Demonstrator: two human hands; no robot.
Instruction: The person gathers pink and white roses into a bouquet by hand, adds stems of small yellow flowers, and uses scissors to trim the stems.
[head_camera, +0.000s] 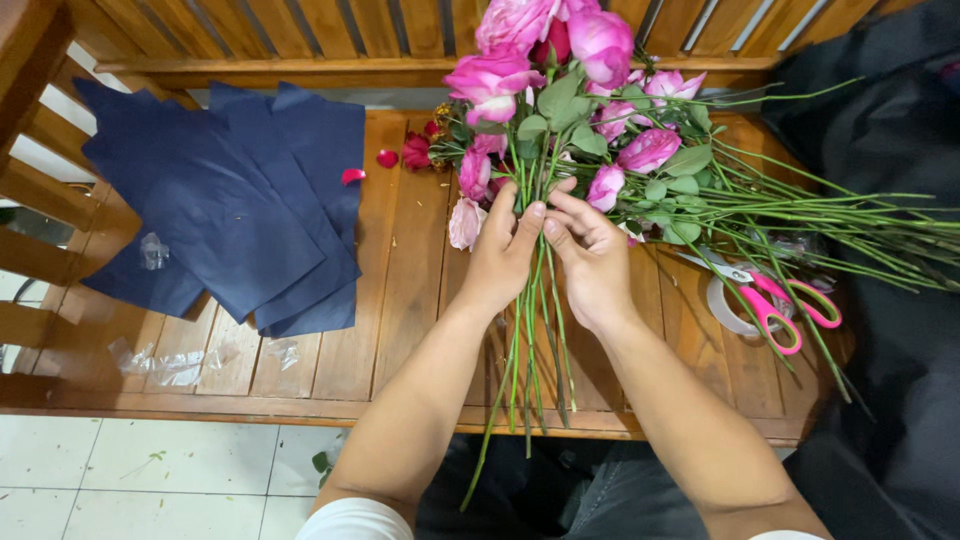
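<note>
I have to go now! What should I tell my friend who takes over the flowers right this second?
Left hand: closed round the bunch of rose stems, holding them upright over the wooden bench.
Right hand: fingers pinching the same stems just under the pink blooms.
More loose roses lie to the right, with pink scissors on a tape roll.
Dark blue paper sheets lie left, unused.
Done: some stems gathered. Left: loose roses, bunch not wrapped.

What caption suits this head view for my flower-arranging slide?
Both hands, left hand and right hand, grip a bunch of pink roses over a wooden bench.
</note>
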